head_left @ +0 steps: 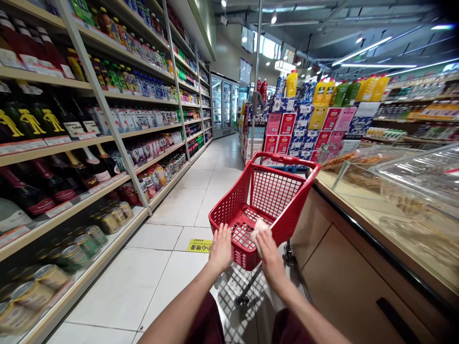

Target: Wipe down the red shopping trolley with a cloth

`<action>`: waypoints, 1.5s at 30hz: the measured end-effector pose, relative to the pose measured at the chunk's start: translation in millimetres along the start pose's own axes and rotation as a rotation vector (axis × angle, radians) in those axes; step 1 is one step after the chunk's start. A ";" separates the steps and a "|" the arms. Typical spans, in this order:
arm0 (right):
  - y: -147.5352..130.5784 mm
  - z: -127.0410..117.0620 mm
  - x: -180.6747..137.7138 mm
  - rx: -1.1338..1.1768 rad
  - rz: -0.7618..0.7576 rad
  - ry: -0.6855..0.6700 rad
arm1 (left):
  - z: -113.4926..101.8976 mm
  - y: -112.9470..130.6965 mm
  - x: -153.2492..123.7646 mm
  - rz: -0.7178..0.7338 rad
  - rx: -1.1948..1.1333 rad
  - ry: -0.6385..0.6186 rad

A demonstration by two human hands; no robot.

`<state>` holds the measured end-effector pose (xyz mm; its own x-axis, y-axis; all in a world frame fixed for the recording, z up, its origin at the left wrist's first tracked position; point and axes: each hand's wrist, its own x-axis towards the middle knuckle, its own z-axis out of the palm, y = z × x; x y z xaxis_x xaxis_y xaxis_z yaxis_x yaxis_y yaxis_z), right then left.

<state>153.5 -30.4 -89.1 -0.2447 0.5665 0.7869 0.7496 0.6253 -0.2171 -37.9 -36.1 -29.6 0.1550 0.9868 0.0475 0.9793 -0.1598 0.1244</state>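
Note:
A small red plastic shopping cart [229, 204] stands in the aisle right in front of me, its low, narrow end towards me and its handle at the far side. My left hand [221, 246] lies at the left corner of the near rim, fingers stretched out and holding nothing. In my right hand [269, 253] is a crumpled white cloth [258, 229], pressed against the right side near the cart's front corner. The right fingers partly cover the cloth. Beneath the basket, a grey leg and a caster [241, 301] show.
Shelves of bottles and cans [172, 184] line the left side. Close on the right runs a counter [362, 253] with clear food covers. Stacked drink boxes [303, 131] stand behind the cart. A yellow floor sticker [199, 245] lies left of my hands; glass-door fridges [224, 102] are far back.

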 end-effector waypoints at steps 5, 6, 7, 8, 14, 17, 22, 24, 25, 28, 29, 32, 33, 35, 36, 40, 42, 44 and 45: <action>-34.4 5.5 -49.5 0.056 0.129 0.029 | 11.3 22.7 1.0 0.020 -0.039 0.013; -36.0 4.6 -58.4 0.056 0.144 0.026 | 11.2 27.1 1.3 0.025 -0.043 0.012; -35.9 3.0 -66.5 0.057 0.138 0.012 | 10.4 30.9 1.8 0.032 -0.046 0.007; -34.4 0.6 -73.6 0.061 0.120 -0.014 | 9.1 33.7 2.4 0.042 -0.047 -0.001; -2.8 -31.6 -56.9 0.090 0.150 0.034 | 2.6 40.8 8.6 0.235 -0.079 -0.086; 25.8 -46.6 -7.9 0.048 0.234 -0.031 | 2.7 48.9 12.9 0.272 -0.110 -0.092; 36.7 -22.5 23.3 -0.097 0.209 -0.174 | 0.4 57.7 22.9 0.289 -0.113 -0.100; 29.8 -5.7 14.0 -0.124 0.169 -0.100 | -1.8 52.5 27.7 0.191 -0.073 -0.066; 28.3 -0.1 8.6 -0.123 0.145 -0.069 | -2.7 48.5 29.7 0.134 -0.053 -0.055; 37.3 1.9 -1.7 -0.113 0.085 -0.047 | -3.8 37.2 32.9 0.115 -0.045 -0.082; 42.9 -0.3 -2.4 -0.129 0.094 -0.045 | -3.3 35.5 32.7 0.140 -0.059 -0.097; 48.3 1.2 1.3 -0.187 0.172 -0.001 | 1.1 39.8 29.2 0.158 -0.102 -0.110; 43.6 6.2 3.4 -0.186 0.171 0.012 | 2.9 43.3 27.6 0.151 -0.108 -0.105; 28.5 19.2 7.1 -0.159 0.118 0.029 | 5.6 49.3 24.2 0.141 -0.111 -0.090; 21.9 24.3 8.1 -0.143 0.077 0.024 | 6.1 50.5 22.6 0.145 -0.112 -0.083; 34.1 11.5 2.0 -0.136 0.020 -0.037 | 3.2 38.7 18.8 0.101 -0.116 -0.049; 53.8 -6.6 -4.2 -0.177 0.108 -0.033 | 1.9 28.9 18.2 0.060 -0.135 -0.032; 60.6 -14.2 -7.0 -0.192 0.195 0.011 | 2.5 23.5 17.8 0.066 -0.166 -0.017; 55.8 -11.1 -6.3 -0.169 0.201 0.031 | 3.3 23.1 17.7 0.088 -0.178 -0.014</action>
<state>203.7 -5.1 -99.7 -0.0638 0.6522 0.7554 0.8740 0.4019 -0.2732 -12.1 -22.3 -29.2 0.2422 0.9688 0.0527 0.9236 -0.2468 0.2933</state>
